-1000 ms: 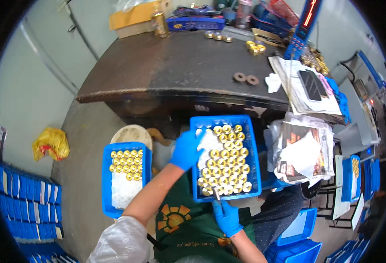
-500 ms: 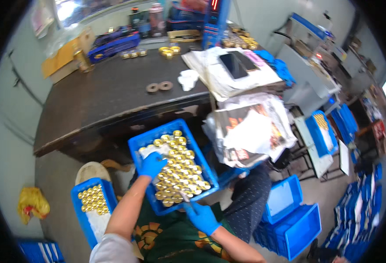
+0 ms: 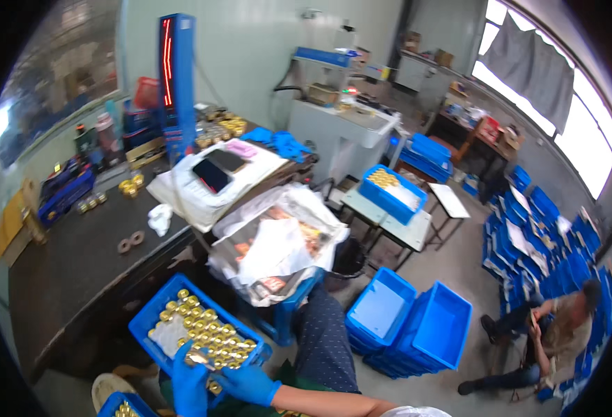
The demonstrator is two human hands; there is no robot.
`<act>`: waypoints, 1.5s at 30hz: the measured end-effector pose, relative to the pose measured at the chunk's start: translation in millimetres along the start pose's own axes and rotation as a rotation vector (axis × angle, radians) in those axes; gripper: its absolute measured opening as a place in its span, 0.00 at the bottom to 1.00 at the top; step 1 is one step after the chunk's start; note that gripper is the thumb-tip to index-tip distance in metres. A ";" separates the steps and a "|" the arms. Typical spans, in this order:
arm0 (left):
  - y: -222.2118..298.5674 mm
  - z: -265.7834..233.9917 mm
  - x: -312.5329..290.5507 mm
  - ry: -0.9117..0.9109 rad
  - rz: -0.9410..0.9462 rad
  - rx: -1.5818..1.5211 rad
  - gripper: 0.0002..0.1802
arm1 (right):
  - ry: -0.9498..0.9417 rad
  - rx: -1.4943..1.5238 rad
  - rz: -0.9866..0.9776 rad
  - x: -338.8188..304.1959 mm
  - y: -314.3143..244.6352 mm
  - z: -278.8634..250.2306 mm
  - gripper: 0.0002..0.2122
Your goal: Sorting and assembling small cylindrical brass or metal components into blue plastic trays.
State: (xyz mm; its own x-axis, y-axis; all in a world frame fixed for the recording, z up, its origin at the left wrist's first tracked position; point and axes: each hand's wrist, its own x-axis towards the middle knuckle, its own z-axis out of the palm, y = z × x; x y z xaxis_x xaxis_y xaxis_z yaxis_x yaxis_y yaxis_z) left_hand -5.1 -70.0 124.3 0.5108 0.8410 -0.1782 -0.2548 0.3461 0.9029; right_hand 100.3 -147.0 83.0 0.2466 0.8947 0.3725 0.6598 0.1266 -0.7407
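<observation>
A blue plastic bin [image 3: 146,321] is tilted in front of me. Rows of shiny round brass-coloured metal parts [image 3: 209,325] fill most of it, with a white sheet [image 3: 170,335] showing at its left side. Over the bin's near edge, my left hand [image 3: 189,383], in a blue glove, is closed around a shiny metal part [image 3: 196,357]. My right hand [image 3: 247,384], gloved too, reaches in from the right with its fingers bent close to that part. What its fingertips hold, if anything, is hidden.
A second bin [image 3: 115,403] of brass parts stands at lower left. Beyond are a dark workbench [image 3: 77,267] with a phone [image 3: 211,175] on papers, and a paper-covered blue stool [image 3: 288,316]. Stacked blue bins [image 3: 431,330] stand right; a seated person [image 3: 563,333] is farther right.
My view has swung to the right, bringing the windows and a seated person into sight. My hands have come together at the bin's near edge; the left has left the white sheet.
</observation>
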 end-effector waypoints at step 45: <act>-40.2 -249.6 -105.1 1.028 0.402 1.107 0.29 | -0.414 0.113 0.189 -33.0 12.4 31.2 0.12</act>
State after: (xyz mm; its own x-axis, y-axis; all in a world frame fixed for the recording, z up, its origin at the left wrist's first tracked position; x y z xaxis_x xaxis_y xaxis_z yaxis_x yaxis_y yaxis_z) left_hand -253.5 -68.5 9.2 -0.3169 0.8719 0.3732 0.7124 -0.0410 0.7006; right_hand 78.2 -161.6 44.1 0.0355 0.9993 -0.0124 0.5437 -0.0297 -0.8388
